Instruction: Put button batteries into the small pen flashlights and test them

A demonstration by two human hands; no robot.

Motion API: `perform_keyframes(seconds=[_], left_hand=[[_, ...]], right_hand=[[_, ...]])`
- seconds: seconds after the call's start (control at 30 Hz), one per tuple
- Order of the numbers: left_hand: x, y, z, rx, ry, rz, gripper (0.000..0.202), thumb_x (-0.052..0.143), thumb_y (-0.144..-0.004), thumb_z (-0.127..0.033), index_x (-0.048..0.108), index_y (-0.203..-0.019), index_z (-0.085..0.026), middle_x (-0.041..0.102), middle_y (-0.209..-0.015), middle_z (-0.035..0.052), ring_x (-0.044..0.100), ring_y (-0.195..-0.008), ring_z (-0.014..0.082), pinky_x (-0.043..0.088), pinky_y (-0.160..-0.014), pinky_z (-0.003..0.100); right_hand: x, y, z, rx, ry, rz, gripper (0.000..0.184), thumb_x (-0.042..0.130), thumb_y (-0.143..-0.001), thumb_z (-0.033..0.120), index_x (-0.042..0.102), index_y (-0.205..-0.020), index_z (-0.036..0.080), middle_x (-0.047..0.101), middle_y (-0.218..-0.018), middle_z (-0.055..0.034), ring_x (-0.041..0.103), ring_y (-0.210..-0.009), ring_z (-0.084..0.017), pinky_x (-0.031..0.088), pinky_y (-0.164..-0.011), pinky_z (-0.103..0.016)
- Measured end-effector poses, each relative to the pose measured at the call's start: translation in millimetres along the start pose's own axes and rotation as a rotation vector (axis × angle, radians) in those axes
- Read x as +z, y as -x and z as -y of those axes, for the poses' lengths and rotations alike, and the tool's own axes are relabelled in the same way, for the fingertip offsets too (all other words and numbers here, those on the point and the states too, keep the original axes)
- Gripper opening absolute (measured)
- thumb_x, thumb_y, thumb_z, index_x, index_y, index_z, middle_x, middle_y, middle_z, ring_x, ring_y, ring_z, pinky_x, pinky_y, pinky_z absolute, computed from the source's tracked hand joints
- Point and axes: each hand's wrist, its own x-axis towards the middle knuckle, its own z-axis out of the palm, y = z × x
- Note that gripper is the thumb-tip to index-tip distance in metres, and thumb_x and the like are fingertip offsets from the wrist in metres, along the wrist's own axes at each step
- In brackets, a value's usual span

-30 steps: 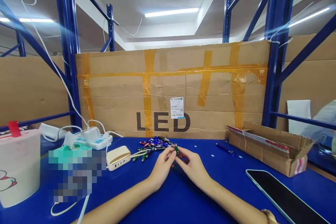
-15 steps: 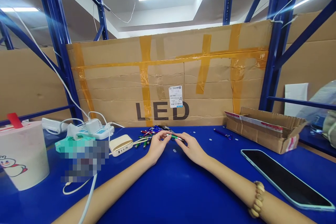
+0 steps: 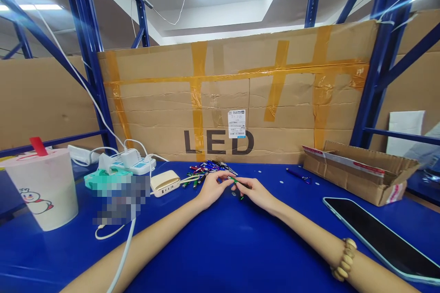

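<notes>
Over the blue tabletop, my left hand (image 3: 213, 188) and my right hand (image 3: 257, 193) meet with their fingertips pinched round a slim green pen (image 3: 233, 179). Much of the pen is hidden by the fingers. Another bit of green shows below the right fingers, and I cannot tell whether it belongs to the same pen. Just behind my left hand lies a loose pile of pens (image 3: 213, 165) in red, blue, green and dark colours. A single dark blue pen (image 3: 298, 175) lies apart, to the right of my right hand.
An open cardboard box (image 3: 343, 171) and a phone (image 3: 381, 238) lie on the right. Leftward stand a lidded cup (image 3: 44, 192), a power strip (image 3: 139, 166) with cables and a cream power bank (image 3: 165, 183). A large cardboard sheet (image 3: 165, 110) closes off the back.
The pen has tilted from nearly level, its right end turning down toward me. My right fingers have curled lower. The whole view has shifted slightly, with things appearing further right.
</notes>
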Motion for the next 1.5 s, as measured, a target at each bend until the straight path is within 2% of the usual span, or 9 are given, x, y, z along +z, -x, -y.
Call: perform_keyframes(seconds=[0.2, 0.33, 0.47, 0.6, 0.73, 0.87, 1.1, 1.3, 1.5], left_hand=[[1.7, 2, -3, 0.085, -0.068, -0.074, 0.018, 0.058, -0.071, -0.023, 0.069, -0.085, -0.018, 0.067, -0.083, 0.0038, 0.054, -0.07, 0.0145, 0.042, -0.067, 0.026], [1.4, 3, -6, 0.105, -0.07, -0.124, 0.018, 0.057, -0.072, -0.023, 0.068, -0.085, -0.019, 0.067, -0.088, 0.003, 0.052, -0.067, 0.0133, 0.042, -0.066, 0.026], [1.2, 2, -5, 0.085, -0.056, -0.093, 0.02, 0.057, -0.072, -0.026, 0.068, -0.086, -0.018, 0.067, -0.086, 0.0033, 0.052, -0.068, 0.0136, 0.04, -0.063, 0.025], [0.8, 1, -3, 0.052, -0.043, -0.055, 0.022, 0.058, -0.071, -0.028, 0.069, -0.087, -0.017, 0.068, -0.084, 0.004, 0.054, -0.07, 0.0145, 0.039, -0.062, 0.025], [1.1, 2, -4, 0.033, -0.041, -0.047, 0.022, 0.06, -0.07, -0.028, 0.068, -0.087, -0.017, 0.067, -0.084, 0.0047, 0.053, -0.071, 0.0146, 0.039, -0.063, 0.025], [2.0, 2, -6, -0.009, 0.056, -0.054, 0.025, 0.057, -0.071, -0.035, 0.064, -0.087, -0.017, 0.064, -0.086, 0.0046, 0.053, -0.076, 0.0149, 0.039, -0.062, 0.024], [-3.3, -4, 6, -0.039, 0.391, -0.288, 0.024, 0.039, -0.075, -0.037, 0.051, -0.083, -0.018, 0.06, -0.087, 0.0047, 0.055, -0.076, 0.0145, 0.04, -0.061, 0.024], [-4.5, 0, 1, 0.071, 0.341, -0.208, 0.031, 0.031, -0.076, -0.035, 0.052, -0.091, -0.018, 0.059, -0.107, 0.0073, 0.053, -0.098, 0.0198, 0.039, -0.077, 0.029], [-2.7, -3, 4, -0.019, 0.374, -0.216, 0.037, 0.027, -0.076, -0.039, 0.054, -0.089, -0.017, 0.063, -0.101, 0.0081, 0.056, -0.095, 0.0215, 0.04, -0.076, 0.032]], right_hand=[[0, 4, 6, -0.13, 0.478, -0.163, 0.03, 0.039, -0.084, 0.029, 0.061, -0.103, 0.021, 0.068, -0.086, -0.0035, 0.059, -0.076, -0.017, 0.04, -0.076, -0.034], [0, 6, 13, -0.122, 0.67, -0.19, 0.033, 0.033, -0.088, 0.033, 0.061, -0.1, 0.021, 0.068, -0.081, -0.0035, 0.059, -0.07, -0.018, 0.037, -0.075, -0.036], [-2, 7, 14, -0.155, 0.642, -0.184, 0.033, 0.034, -0.088, 0.033, 0.062, -0.098, 0.02, 0.067, -0.076, -0.0031, 0.059, -0.069, -0.017, 0.039, -0.075, -0.033], [-2, 7, 12, -0.136, 0.435, -0.135, 0.033, 0.035, -0.087, 0.03, 0.058, -0.107, 0.018, 0.066, -0.074, -0.0029, 0.059, -0.068, -0.016, 0.044, -0.067, -0.028], [0, 5, 7, -0.076, 0.305, -0.112, 0.036, 0.035, -0.086, 0.027, 0.054, -0.114, 0.015, 0.066, -0.083, -0.005, 0.06, -0.066, -0.015, 0.047, -0.064, -0.028], [0, 4, 1, -0.089, 0.428, -0.157, 0.034, 0.038, -0.084, 0.024, 0.055, -0.113, 0.023, 0.062, -0.106, -0.0054, 0.058, -0.094, -0.019, 0.044, -0.082, -0.034], [0, 7, 5, -0.028, 0.561, -0.105, 0.034, 0.031, -0.088, 0.03, 0.052, -0.115, 0.029, 0.058, -0.117, -0.002, 0.055, -0.104, -0.021, 0.044, -0.082, -0.037], [4, 10, 9, -0.167, 0.577, -0.002, 0.033, 0.03, -0.089, 0.028, 0.052, -0.113, 0.03, 0.059, -0.113, -0.0017, 0.055, -0.102, -0.019, 0.045, -0.08, -0.033], [3, 8, 3, -0.164, 0.592, -0.02, 0.033, 0.031, -0.089, 0.029, 0.05, -0.115, 0.03, 0.059, -0.113, -0.0017, 0.055, -0.102, -0.018, 0.044, -0.08, -0.033]])
